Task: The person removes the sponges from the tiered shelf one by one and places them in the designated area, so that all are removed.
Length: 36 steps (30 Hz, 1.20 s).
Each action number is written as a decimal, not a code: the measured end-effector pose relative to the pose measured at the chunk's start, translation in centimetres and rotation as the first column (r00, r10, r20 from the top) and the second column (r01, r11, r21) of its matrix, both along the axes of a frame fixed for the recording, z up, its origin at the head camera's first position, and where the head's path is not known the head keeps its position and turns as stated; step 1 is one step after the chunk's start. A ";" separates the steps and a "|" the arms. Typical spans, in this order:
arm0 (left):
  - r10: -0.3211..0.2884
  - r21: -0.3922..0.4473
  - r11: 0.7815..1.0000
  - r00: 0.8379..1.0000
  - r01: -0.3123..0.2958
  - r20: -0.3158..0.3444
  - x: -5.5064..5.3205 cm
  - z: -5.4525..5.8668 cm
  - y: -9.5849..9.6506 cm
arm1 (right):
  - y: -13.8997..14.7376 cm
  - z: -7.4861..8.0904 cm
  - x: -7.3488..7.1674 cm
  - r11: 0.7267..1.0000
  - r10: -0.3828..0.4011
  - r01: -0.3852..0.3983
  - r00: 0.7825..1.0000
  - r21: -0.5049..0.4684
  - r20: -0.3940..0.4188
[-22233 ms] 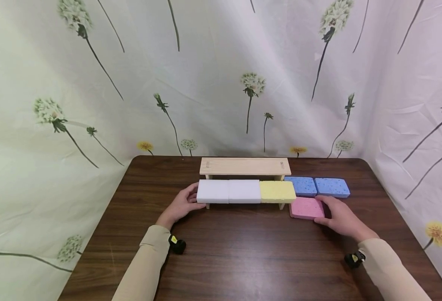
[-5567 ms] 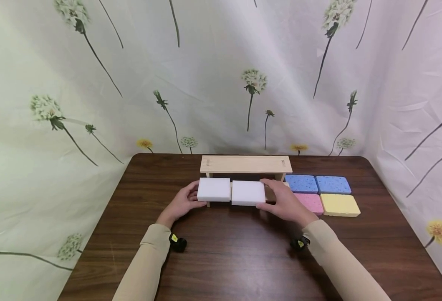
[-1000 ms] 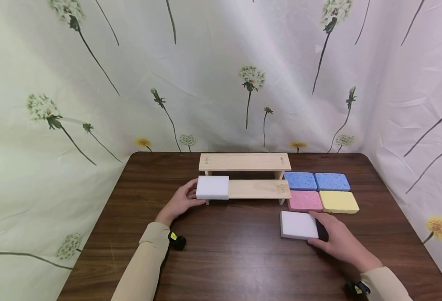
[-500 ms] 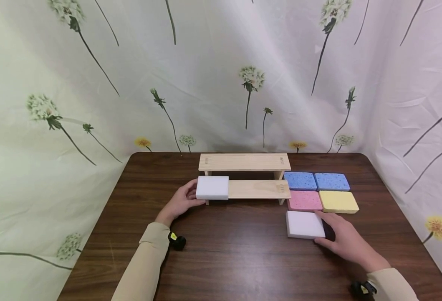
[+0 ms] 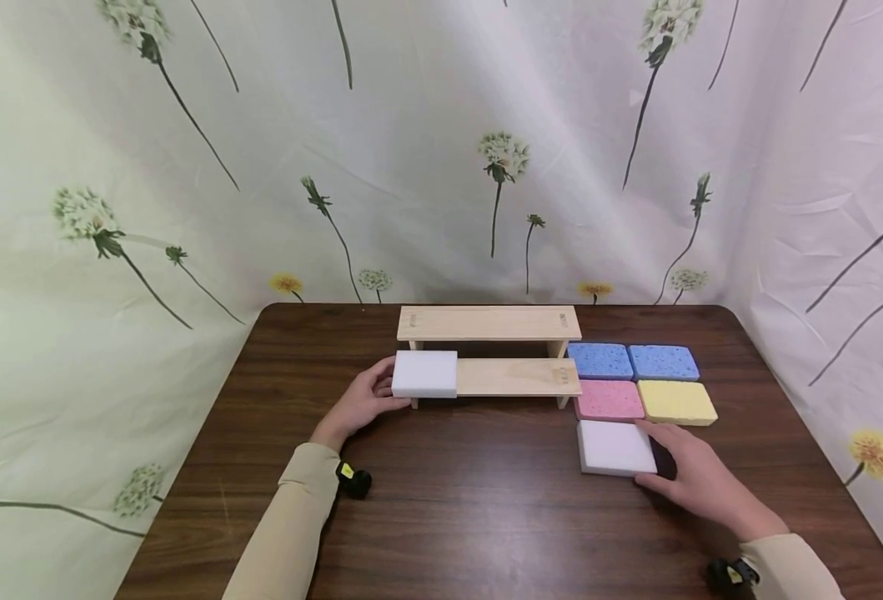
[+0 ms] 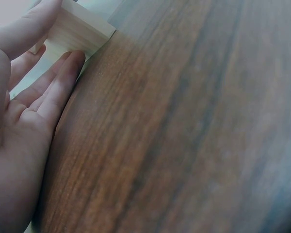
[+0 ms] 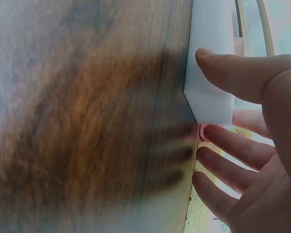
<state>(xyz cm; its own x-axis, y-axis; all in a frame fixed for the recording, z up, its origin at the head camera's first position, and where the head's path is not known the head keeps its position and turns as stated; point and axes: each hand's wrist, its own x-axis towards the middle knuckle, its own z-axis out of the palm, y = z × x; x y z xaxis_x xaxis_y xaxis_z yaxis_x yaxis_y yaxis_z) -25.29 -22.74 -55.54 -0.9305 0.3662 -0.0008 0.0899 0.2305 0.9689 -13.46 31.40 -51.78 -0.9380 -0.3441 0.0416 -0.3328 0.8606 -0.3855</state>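
In the head view, a low two-step wooden stand (image 5: 519,377) stands at the back middle of the table. One white sponge (image 5: 424,373) lies on the left end of its lower step. My left hand (image 5: 362,402) grips that end, thumb in front and fingers behind; the left wrist view shows the fingers beside the wooden leg (image 6: 82,31). To the right, my right hand (image 5: 699,479) holds a second white sponge (image 5: 617,448) flat at the table, in front of a pink sponge (image 5: 609,400). In the right wrist view the thumb presses this sponge's side (image 7: 213,82).
Two blue sponges (image 5: 599,361) lie side by side right of the stand, behind the pink sponge and a yellow sponge (image 5: 677,402). The stand's upper step (image 5: 486,322) is at the back. A floral curtain (image 5: 411,167) borders the dark wooden table (image 5: 449,533).
The right hand has taken the second white sponge off the lower step and shifted it right to below the pink one. Earlier, the yellow sponge left the step too. The left hand keeps its place.
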 end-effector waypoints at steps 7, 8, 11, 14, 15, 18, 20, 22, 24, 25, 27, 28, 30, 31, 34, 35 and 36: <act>-0.002 -0.012 1.000 1.000 0.002 -0.004 0.0 0.1 -0.1 | 0.3 0.1 -0.2 1.000 0.000 0.000 1.000 -0.007 0.024; -0.002 -0.010 1.000 1.000 0.002 -0.003 0.0 0.1 0.0 | 0.3 0.1 -0.3 1.000 0.001 -0.001 1.000 -0.008 0.024; -0.003 -0.015 1.000 1.000 0.003 -0.007 0.0 0.1 0.0 | 0.4 0.1 -0.3 1.000 0.001 -0.001 1.000 -0.006 0.028; -0.003 -0.012 1.000 1.000 0.003 -0.006 0.0 0.1 -0.1 | 0.4 0.1 -0.3 1.000 0.001 -0.001 1.000 -0.005 0.028; -0.004 -0.014 1.000 1.000 0.004 -0.007 0.0 0.0 -0.1 | 0.4 0.1 -0.3 1.000 0.001 -0.001 1.000 -0.003 0.027; -0.004 -0.013 1.000 1.000 0.004 -0.008 0.0 0.0 -0.1 | 0.5 0.1 -0.3 1.000 0.004 -0.004 1.000 -0.004 0.023; -0.005 -0.014 1.000 1.000 0.005 -0.013 0.0 -0.1 -0.1 | 0.5 0.1 -0.3 1.000 0.006 -0.005 1.000 -0.006 0.023; -0.006 -0.014 1.000 1.000 0.006 -0.015 0.0 -0.1 -0.1 | 0.5 0.1 -0.3 1.000 0.007 -0.006 1.000 -0.007 0.024; -0.005 -0.010 1.000 1.000 0.005 -0.012 0.0 -0.1 -0.1 | 0.5 0.1 -0.3 1.000 0.009 -0.008 1.000 -0.009 0.023; -0.005 -0.009 1.000 1.000 0.004 -0.010 0.0 0.0 0.0 | 0.5 0.1 -0.3 1.000 0.009 -0.009 1.000 -0.009 0.020; -0.003 -0.005 1.000 1.000 0.003 -0.005 0.0 0.0 0.0 | 0.6 0.1 -0.3 1.000 0.011 -0.011 1.000 -0.012 0.018; -0.002 -0.004 1.000 1.000 0.002 -0.004 0.0 0.0 0.0 | 0.6 0.1 -0.3 1.000 0.011 -0.011 1.000 -0.013 0.019; -0.003 -0.003 1.000 1.000 0.003 -0.004 0.0 0.0 0.1 | 0.6 0.1 -0.3 1.000 0.013 -0.013 1.000 -0.016 0.017; -0.003 -0.004 1.000 1.000 0.003 -0.006 0.0 0.1 0.0 | 0.6 0.1 -0.3 1.000 0.014 -0.013 1.000 -0.018 0.016; -0.005 -0.002 1.000 1.000 0.005 -0.009 0.1 0.1 0.0 | 0.6 0.2 -0.2 1.000 0.014 -0.014 1.000 -0.020 0.011; -0.005 -0.001 1.000 1.000 0.005 -0.009 0.1 0.2 0.0 | 0.6 0.2 -0.2 1.000 0.016 -0.016 1.000 -0.021 0.005; -0.005 -0.002 1.000 1.000 0.005 -0.009 0.2 0.1 -0.1 | 0.6 0.2 -0.2 1.000 0.016 -0.016 1.000 -0.022 0.001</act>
